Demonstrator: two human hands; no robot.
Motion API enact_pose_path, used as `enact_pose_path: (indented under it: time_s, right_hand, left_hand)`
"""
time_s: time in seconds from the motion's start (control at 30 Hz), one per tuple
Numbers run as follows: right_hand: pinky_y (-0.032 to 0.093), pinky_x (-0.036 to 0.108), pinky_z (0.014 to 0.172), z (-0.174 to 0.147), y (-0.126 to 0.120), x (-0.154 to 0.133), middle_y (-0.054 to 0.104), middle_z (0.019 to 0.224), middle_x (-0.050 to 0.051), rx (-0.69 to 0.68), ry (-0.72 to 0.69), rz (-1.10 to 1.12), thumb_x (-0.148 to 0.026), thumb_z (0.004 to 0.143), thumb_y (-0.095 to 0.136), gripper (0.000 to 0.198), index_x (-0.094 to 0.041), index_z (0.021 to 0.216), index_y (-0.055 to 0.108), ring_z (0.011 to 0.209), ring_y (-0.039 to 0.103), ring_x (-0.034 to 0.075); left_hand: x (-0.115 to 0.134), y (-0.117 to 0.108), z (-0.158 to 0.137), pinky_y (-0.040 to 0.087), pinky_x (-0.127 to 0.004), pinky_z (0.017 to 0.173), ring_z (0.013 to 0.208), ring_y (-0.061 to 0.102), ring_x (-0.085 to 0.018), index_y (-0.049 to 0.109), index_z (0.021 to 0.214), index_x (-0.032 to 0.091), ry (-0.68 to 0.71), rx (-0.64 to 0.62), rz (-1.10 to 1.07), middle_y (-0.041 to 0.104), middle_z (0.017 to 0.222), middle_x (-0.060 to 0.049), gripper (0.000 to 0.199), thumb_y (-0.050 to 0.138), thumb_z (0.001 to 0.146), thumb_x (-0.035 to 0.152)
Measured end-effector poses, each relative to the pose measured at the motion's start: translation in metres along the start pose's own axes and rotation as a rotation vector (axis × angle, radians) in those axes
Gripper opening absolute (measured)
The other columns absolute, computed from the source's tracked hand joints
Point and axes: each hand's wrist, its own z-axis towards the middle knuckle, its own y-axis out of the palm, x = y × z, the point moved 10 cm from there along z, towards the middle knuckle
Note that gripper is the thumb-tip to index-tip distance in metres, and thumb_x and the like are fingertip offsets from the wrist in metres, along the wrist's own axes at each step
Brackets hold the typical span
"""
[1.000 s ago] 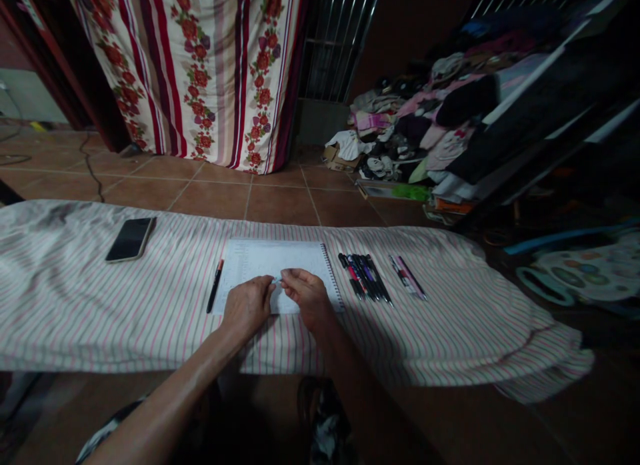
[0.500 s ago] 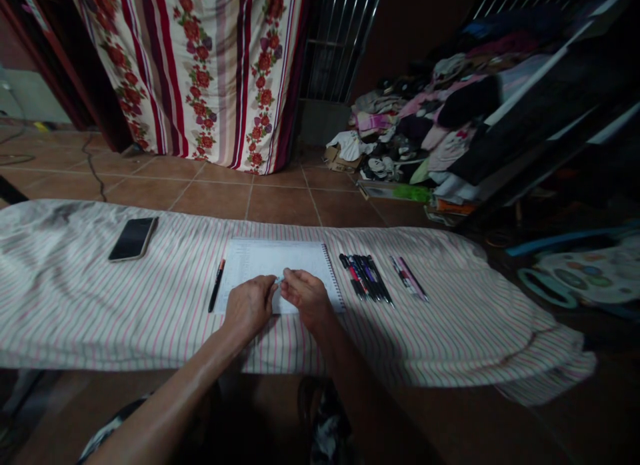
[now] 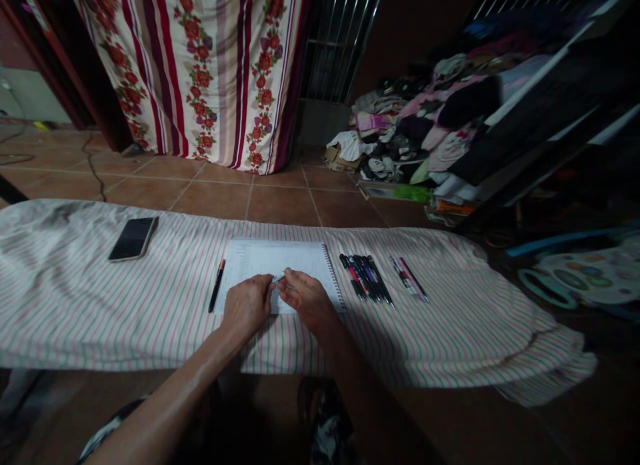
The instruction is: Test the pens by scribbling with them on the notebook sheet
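My left hand (image 3: 249,301) and my right hand (image 3: 306,297) come together over the lower half of a spiral notebook (image 3: 285,255), which lies open with writing on its page. Between their fingertips is a small pale-blue object (image 3: 279,277), too small to identify. Both hands are closed, pinching it from either side. To the left of the notebook lies a black pen (image 3: 217,288) with an orange end. On the right, several pens (image 3: 367,278) lie side by side in a row, with a smaller group of pink and white pens (image 3: 409,278) beyond them.
A striped cloth (image 3: 165,305) covers the table. Towards its far left lies a smartphone (image 3: 133,239). Beyond the table are a tiled floor (image 3: 280,201), a floral curtain (image 3: 200,71) and a heap of clothes (image 3: 415,118). A light-blue plastic chair (image 3: 590,275) stands at the right.
Both hands have shifted very slightly left over the notebook, and a little more of the pale-blue object shows between the fingertips. Everything else on the table stays put.
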Motion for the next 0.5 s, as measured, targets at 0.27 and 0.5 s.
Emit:
enact_pose_path:
  time_s: [0.27,0.5]
  right_hand:
    - [0.042,0.021,0.054,-0.002,-0.008,-0.014,0.060,0.063,0.000,0.070,-0.104,-0.144,-0.039,0.049,0.078,0.032,-0.015,0.065,0.064,0.055,0.050,0.008]
    - [0.047,0.023,0.056,0.000,0.001,0.000,0.060,0.070,0.002,-0.011,-0.007,-0.065,-0.043,0.055,0.075,0.032,-0.017,0.069,0.061,0.063,0.057,0.012]
  left_hand:
    - [0.003,0.001,-0.001,0.039,-0.026,0.063,0.080,0.064,-0.019,0.059,0.094,0.020,-0.005,-0.035,0.010,0.069,0.089,-0.005,0.030,0.031,0.090,0.030]
    - [0.000,0.001,0.000,0.039,-0.027,0.064,0.081,0.063,-0.020,0.057,0.096,0.021,-0.019,-0.028,0.026,0.068,0.091,-0.006,0.028,0.031,0.090,0.029]
